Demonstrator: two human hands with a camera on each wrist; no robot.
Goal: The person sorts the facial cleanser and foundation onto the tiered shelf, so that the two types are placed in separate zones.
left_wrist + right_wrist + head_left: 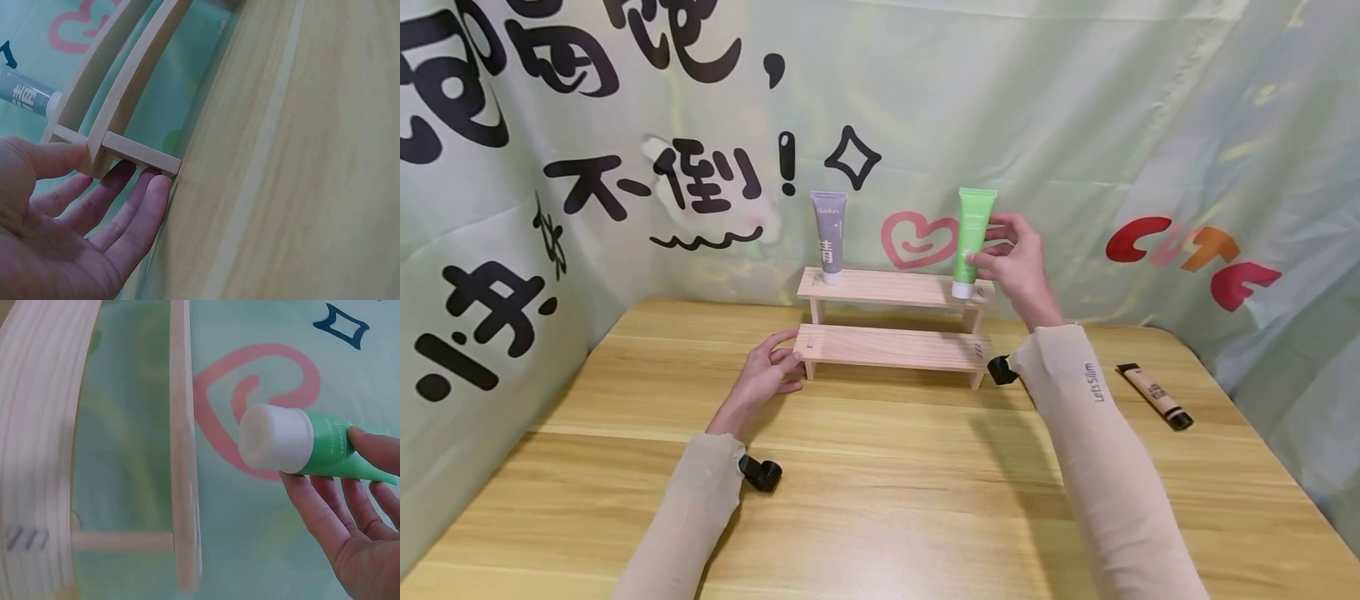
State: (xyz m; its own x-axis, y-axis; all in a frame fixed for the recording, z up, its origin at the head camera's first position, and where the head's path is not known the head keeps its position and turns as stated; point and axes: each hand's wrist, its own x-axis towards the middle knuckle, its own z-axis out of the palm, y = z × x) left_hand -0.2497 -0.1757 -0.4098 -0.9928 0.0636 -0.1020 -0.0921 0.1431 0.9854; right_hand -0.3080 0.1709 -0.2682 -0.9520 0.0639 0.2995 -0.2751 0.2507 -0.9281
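My right hand (1021, 265) pinches a green squeeze tube (976, 218) with a white cap, thumb on one side and fingers on the other. The tube is upright, cap down, over the right end of the upper shelf of a two-step wooden stand (891, 345). In the right wrist view a gap shows between the white cap (275, 439) and the shelf. My left hand (762, 379) grips the left end of the lower step, thumb at the board's end and fingers around the leg (142, 154). A purple-grey tube (830, 233) stands cap down on the upper shelf's left end.
On the right of the wooden table (865, 492) lies a beige tube (1153, 396) with a black cap. Behind the stand hangs a pale green cloth (1037, 108) with black writing and a pink heart; it also runs along both sides.
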